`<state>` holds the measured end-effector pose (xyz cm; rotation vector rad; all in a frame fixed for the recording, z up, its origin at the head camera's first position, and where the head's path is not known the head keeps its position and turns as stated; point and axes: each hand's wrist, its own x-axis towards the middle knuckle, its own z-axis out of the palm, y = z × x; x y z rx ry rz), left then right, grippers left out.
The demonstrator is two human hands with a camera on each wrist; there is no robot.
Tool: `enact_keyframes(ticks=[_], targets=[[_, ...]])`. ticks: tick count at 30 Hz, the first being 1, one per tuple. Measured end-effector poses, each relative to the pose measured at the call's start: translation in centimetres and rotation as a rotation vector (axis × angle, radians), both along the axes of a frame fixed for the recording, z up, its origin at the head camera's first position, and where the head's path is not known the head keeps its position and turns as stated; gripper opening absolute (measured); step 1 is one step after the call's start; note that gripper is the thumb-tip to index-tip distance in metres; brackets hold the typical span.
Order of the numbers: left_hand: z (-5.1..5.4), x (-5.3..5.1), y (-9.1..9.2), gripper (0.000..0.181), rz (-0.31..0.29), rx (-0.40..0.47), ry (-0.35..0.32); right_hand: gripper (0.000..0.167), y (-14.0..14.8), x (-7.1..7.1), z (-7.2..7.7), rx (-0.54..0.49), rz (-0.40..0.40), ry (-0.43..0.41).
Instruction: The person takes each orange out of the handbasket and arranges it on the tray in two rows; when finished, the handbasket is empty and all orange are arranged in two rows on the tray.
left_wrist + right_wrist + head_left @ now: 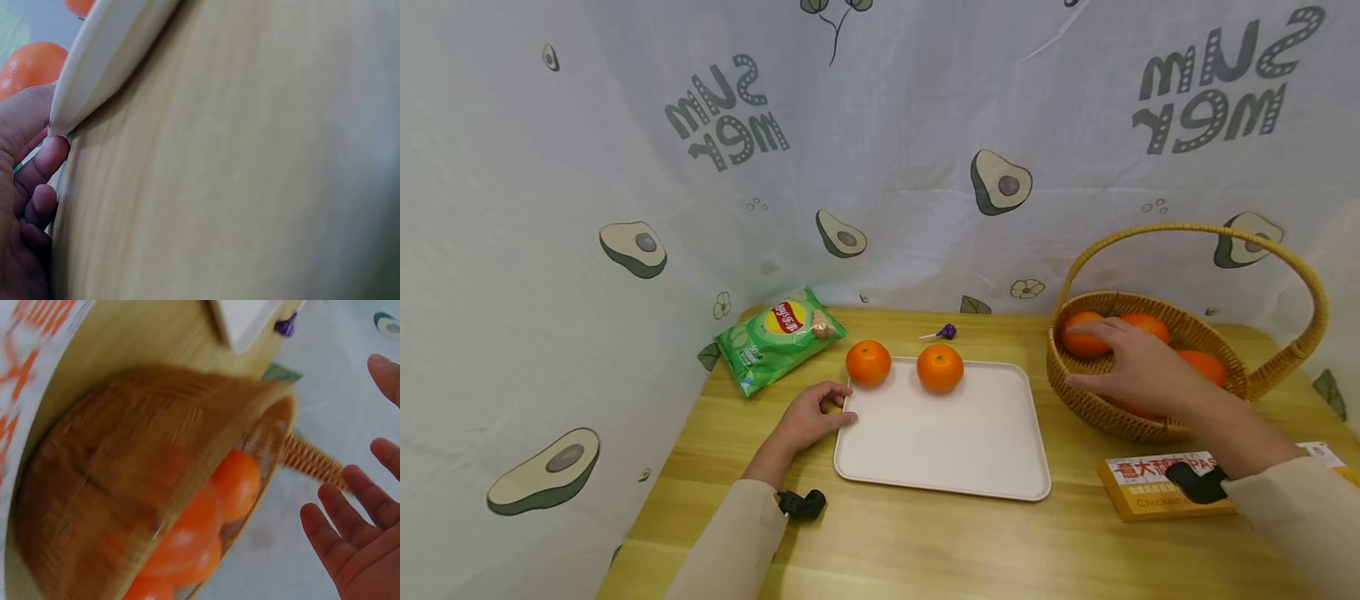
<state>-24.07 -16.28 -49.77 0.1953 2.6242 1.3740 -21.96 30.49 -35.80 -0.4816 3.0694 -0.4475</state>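
Observation:
My left hand (811,417) pinches the left edge of a white rectangular tray (940,446); in the left wrist view the thumb lies over the rim and the fingertips sit under it. Two oranges rest along the tray's far side, one orange (868,364) at the far left corner and another orange (940,369) to its right. Over a wicker basket (1093,410) hovers my right hand (1142,367), fingers spread and holding nothing. Several oranges (236,485) lie inside the basket, partly hidden by the hand in the head view.
A green chip bag (781,337) lies at the back left. Behind the tray is a purple lollipop (948,332). The basket's tall arched handle (1195,227) rises at the right. Below my right forearm lies a yellow and white box (1150,500). A printed curtain hangs behind the table.

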Motion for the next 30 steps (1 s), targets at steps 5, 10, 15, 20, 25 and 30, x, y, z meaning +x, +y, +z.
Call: enact_keyframes(ticks=[5,10,15,20,25,30], targets=[[0.1,0.1,-0.1,0.033,0.003,-0.013,0.002,0.082,3.5,0.8,-0.2,0.028,-0.007,0.009],[0.1,0.1,0.0,0.033,-0.009,-0.012,0.008,0.078,6.2,1.4,-1.0,0.058,-0.010,-0.012],[0.1,0.2,0.1,0.033,-0.009,-0.013,0.004,0.078,7.4,1.6,-1.8,0.094,-0.011,-0.007],[0.1,0.2,0.0,0.032,-0.002,-0.006,0.009,0.080,7.6,1.6,-2.3,0.097,-0.014,0.012],[0.0,0.2,0.0,0.033,-0.003,0.003,0.005,0.081,7.7,1.6,-2.6,0.093,-0.017,-0.001],[0.1,0.2,0.1,0.033,-0.002,0.004,0.005,0.081,7.9,1.8,-2.9,0.086,-0.018,-0.004]])
